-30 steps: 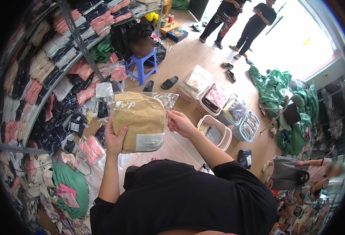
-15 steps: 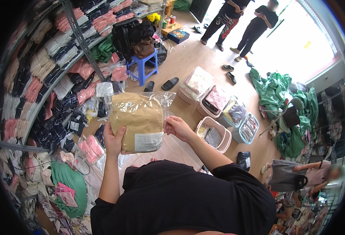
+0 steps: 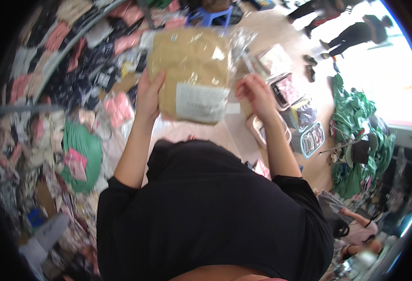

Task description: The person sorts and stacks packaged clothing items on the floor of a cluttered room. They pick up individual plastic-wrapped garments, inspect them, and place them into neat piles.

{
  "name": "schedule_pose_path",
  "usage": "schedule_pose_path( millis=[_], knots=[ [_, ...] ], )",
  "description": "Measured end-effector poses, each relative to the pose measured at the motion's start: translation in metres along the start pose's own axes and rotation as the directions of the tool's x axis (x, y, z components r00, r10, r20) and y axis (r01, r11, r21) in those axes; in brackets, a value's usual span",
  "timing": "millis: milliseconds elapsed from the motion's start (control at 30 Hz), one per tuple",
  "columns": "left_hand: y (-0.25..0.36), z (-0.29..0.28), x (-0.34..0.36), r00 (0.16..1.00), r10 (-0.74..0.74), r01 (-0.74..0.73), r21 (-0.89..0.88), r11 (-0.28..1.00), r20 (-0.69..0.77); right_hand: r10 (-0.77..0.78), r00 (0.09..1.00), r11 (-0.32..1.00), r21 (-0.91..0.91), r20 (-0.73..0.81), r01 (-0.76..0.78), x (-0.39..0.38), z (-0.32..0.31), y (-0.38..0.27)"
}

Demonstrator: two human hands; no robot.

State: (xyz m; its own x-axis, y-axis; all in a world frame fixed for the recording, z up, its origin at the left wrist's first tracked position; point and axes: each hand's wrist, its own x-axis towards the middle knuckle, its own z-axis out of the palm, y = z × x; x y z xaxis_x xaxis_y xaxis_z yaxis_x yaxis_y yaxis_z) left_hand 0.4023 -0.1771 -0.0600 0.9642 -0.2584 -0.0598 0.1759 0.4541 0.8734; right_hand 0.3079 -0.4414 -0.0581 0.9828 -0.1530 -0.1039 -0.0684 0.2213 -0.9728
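A clear plastic bag with a folded tan garment [image 3: 189, 58] inside is held up in front of my chest, a white printed label [image 3: 200, 100] on its lower part. My left hand [image 3: 150, 93] grips the bag's left edge, thumb on the front and fingers behind. At the right side, my right hand [image 3: 257, 93] has its fingers curled in beside the loose clear plastic [image 3: 243, 40]. A thin pale strip runs up from those fingers toward the plastic, but blur hides what exactly they pinch.
Laundry-style baskets [image 3: 309, 140] with packed clothes stand on the floor at right, beside green sheeting [image 3: 353, 112]. Bagged clothes [image 3: 89, 70] lie heaped at left, near a green cloth [image 3: 82, 154]. A blue stool [image 3: 210, 16] stands ahead. Other people are at far right and lower right.
The bagged garment has risen and come closer, both hands moving up with it. My right hand has moved right, away from the bag's edge. The whole view has shifted.
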Motion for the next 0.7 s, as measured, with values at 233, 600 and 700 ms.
schedule_pose_path(
  millis=[233, 600, 700],
  knots=[
    [0.003, -0.004, 0.000, 0.995, -0.066, 0.078, -0.182, 0.980, 0.071, -0.066, 0.998, 0.997, 0.049, -0.007, 0.067, -0.012, 0.021, -0.028],
    [-0.005, -0.012, 0.006, 0.991, -0.119, 0.129, -0.248, 0.960, 0.053, -0.087, 0.993, 0.981, -0.183, -0.083, 0.071, -0.009, 0.005, -0.034],
    [-0.006, -0.012, 0.013, 0.990, -0.121, 0.133, -0.204, 0.970, 0.070, -0.079, 0.982, 0.996, -0.057, -0.171, 0.071, -0.011, 0.006, -0.038]
  ],
)
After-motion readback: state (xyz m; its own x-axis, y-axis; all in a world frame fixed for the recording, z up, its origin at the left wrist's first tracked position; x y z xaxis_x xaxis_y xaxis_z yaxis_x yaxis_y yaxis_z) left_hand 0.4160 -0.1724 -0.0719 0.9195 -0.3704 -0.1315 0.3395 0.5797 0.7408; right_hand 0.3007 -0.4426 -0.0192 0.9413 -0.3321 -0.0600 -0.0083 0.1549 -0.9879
